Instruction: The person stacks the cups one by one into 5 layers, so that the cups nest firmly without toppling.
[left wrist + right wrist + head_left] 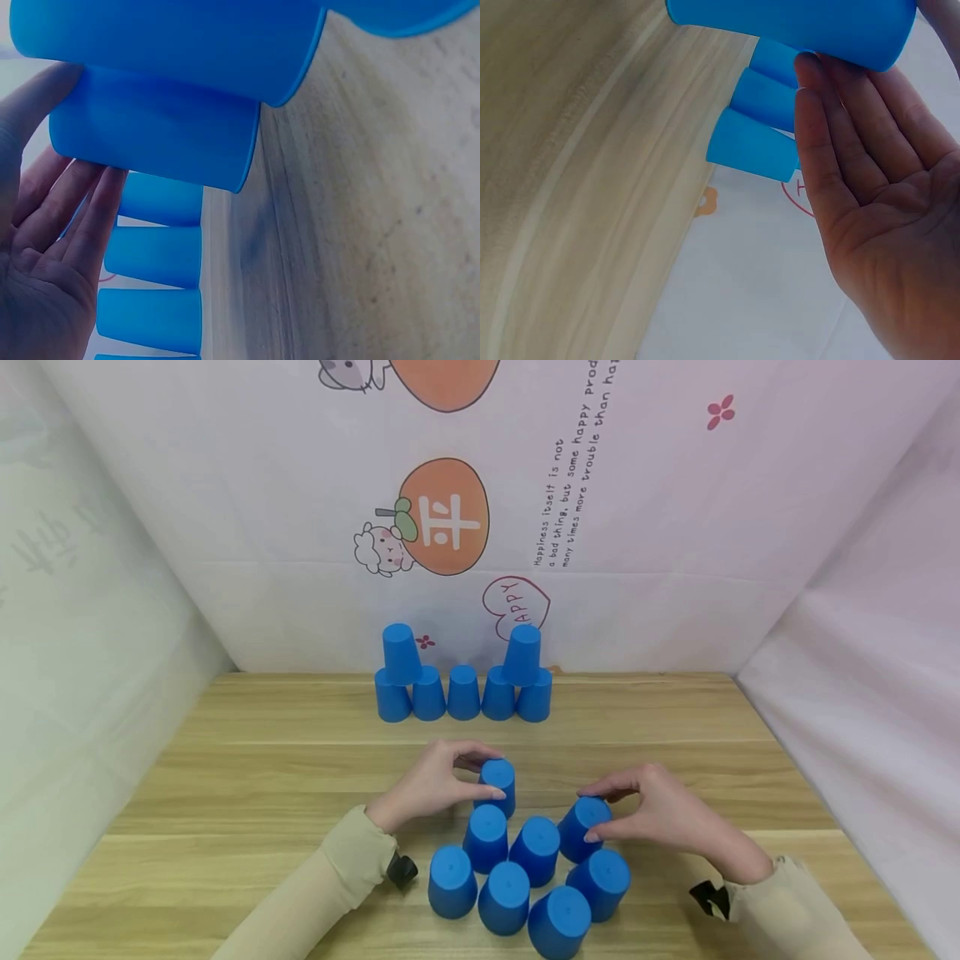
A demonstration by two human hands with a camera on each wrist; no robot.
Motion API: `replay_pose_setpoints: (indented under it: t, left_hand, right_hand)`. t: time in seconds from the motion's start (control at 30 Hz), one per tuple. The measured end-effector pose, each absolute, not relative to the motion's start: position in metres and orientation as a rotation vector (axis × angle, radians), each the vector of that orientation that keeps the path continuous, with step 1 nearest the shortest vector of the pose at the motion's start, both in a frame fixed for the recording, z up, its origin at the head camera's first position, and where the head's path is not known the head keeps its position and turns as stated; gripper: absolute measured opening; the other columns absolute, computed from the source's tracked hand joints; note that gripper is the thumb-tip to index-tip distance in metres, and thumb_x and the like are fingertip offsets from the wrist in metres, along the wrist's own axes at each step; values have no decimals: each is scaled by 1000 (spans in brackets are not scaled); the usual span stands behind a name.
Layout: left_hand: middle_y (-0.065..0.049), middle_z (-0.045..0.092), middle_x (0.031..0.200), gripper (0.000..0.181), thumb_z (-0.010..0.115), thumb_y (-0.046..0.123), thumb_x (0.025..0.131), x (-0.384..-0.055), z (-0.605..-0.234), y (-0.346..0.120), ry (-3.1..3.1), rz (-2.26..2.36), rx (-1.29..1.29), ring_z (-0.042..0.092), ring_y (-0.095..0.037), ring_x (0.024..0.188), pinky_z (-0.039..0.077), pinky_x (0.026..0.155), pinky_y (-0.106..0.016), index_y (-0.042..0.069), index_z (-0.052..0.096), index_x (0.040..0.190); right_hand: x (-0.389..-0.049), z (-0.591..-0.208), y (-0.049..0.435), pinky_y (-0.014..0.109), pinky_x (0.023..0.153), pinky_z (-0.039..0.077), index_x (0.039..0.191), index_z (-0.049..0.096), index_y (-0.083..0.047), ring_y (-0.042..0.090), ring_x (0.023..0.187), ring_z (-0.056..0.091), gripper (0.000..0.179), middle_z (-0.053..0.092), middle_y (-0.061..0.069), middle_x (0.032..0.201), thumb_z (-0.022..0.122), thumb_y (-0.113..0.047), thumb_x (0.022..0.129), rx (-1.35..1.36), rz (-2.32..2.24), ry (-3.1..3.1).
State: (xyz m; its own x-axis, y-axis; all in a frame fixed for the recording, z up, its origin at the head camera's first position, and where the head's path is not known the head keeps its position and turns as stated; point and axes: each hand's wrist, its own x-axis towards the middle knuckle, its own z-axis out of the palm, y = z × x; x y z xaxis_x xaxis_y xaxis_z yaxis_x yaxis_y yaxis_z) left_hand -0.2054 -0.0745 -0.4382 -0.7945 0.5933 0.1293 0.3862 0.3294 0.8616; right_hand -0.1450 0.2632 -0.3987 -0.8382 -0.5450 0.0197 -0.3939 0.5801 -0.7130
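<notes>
Several blue plastic cups stand upside down in a loose cluster on the wooden table. My left hand (442,777) pinches the farthest cup of that cluster (498,777) between thumb and fingers. On the right side, my right hand (660,810) grips another blue cup (582,828) by its sides. The left wrist view shows the thumb and fingertips against the held cup (157,124); another cup partly covers it. From the right wrist, fingers (814,135) reach up to the held cup (802,26). Whether either rim touches the table is hard to tell.
Nearer the person are several more upturned cups (505,897). A row of upturned cups (462,693) stands at the back, with one cup (401,654) stacked at its left and another (522,654) at its right. A printed white cloth (637,610) hangs behind the table (262,793).
</notes>
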Motion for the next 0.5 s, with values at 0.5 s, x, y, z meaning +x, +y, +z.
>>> replay_pose_setpoints:
  t: [0.5]
  left_hand:
    - [4, 67, 127, 57, 79, 39, 91, -201, -436, -75, 2418, 1493, 863, 64, -13, 112, 52, 98, -46, 11, 63, 138]
  right_hand:
    - [-144, -399, 263, 33, 82, 59, 119, 76, -9, 10, 95, 69, 55, 74, -8, 109, 85, -47, 81, -774, -1101, 2605]
